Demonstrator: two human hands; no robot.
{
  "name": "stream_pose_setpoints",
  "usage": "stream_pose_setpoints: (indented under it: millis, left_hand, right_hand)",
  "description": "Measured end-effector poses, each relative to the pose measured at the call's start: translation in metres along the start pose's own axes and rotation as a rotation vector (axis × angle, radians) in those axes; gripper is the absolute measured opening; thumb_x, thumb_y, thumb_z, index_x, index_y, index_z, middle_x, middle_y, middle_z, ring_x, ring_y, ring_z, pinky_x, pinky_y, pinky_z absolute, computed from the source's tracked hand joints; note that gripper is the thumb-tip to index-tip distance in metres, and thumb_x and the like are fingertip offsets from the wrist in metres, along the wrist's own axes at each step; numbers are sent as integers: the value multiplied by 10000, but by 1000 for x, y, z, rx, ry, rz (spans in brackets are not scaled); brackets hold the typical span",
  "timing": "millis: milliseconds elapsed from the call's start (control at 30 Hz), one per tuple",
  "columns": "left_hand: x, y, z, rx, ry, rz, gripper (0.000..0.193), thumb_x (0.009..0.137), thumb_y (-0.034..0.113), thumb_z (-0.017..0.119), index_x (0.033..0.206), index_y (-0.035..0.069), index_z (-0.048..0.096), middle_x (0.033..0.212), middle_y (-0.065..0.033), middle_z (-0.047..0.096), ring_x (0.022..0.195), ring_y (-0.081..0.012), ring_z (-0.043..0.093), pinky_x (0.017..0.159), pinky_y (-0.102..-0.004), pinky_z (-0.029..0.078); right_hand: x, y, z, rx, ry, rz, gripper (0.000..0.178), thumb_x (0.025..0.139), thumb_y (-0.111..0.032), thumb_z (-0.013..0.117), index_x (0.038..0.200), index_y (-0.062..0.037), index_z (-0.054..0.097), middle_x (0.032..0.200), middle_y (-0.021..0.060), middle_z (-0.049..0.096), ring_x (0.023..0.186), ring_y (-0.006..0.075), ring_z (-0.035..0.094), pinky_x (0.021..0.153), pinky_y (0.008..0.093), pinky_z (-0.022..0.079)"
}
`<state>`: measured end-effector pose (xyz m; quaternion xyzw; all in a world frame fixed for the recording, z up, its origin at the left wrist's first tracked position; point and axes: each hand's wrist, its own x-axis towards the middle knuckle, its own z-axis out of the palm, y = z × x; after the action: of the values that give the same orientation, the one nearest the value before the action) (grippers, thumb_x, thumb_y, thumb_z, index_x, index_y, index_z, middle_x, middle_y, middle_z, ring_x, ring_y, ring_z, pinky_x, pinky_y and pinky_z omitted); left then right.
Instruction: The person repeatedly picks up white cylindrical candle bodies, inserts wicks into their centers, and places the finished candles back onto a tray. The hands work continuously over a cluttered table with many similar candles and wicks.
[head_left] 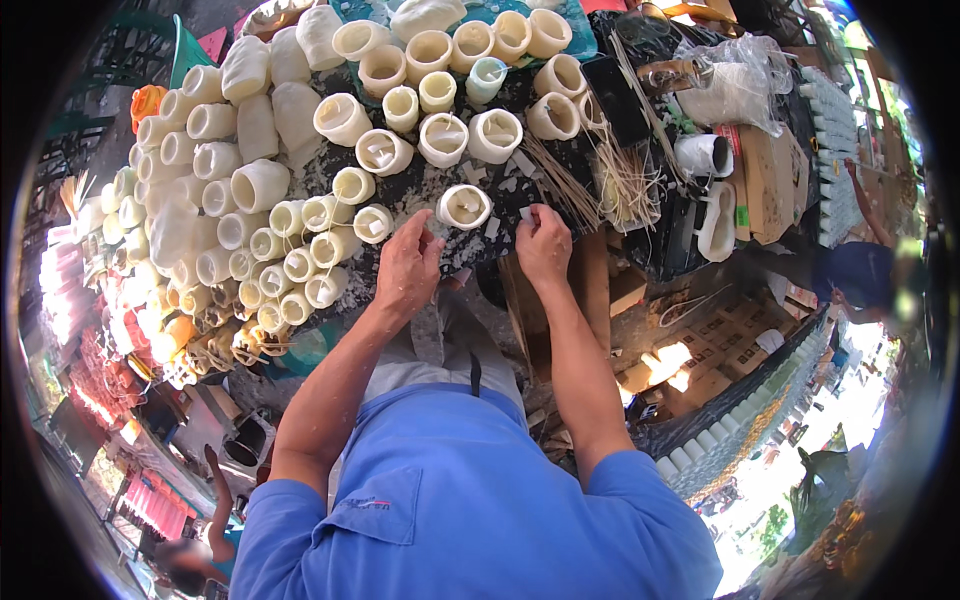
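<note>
Fingers of the left hand curl narrowly beside a cream wax cup on the dark desk, while the right hand pinches a small white chip just right of it. Steadying the cup's rim with the left hand before placing the chip would likely serve best. Nearby: one cup between two hands, a bundle of thin sticks, and dozens of cream moulds, too many to count.
</note>
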<state>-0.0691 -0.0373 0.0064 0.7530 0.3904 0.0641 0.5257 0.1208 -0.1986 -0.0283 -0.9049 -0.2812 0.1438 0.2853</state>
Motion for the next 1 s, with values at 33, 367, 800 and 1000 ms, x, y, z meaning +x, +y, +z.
stream_pose_setpoints:
  millis: [33, 367, 800, 1000]
  left_hand:
    - [2, 1, 2, -10, 5, -7, 512, 976, 91, 776, 1459, 0, 634, 979, -137, 740, 871, -274, 713, 832, -404, 578]
    - [15, 9, 4, -71, -28, -32, 613, 975, 110, 784, 1546, 13, 586, 986, -145, 741, 885, -276, 706, 847, -409, 575]
    - [26, 8, 12, -25, -150, -158, 810, 891, 73, 825, 1614, 39, 464, 1326, -278, 663, 1152, -442, 701, 995, -499, 576]
    - [34, -5, 30, 79, -109, -130, 885, 830, 67, 853, 1612, 61, 438, 1371, -301, 635, 1197, -465, 677, 1004, -512, 581]
  right_hand:
    - [3, -11, -10, 102, -16, 19, 259, 934, -41, 773, 1182, 25, 740, 1086, 192, 749, 943, 411, 740, 853, 458, 615]
    - [12, -97, -33, -57, -107, -660, 216, 883, 33, 734, 1092, -10, 774, 1089, 160, 756, 995, 362, 719, 890, 463, 572]
    - [18, -53, -22, 193, -370, -104, 657, 834, -5, 853, 1457, -12, 644, 1321, 175, 708, 960, 272, 729, 894, 421, 611]
    - [33, -40, 4, 158, -395, -243, 690, 801, -70, 895, 1439, -31, 636, 1363, 235, 705, 1158, 428, 731, 996, 482, 595]
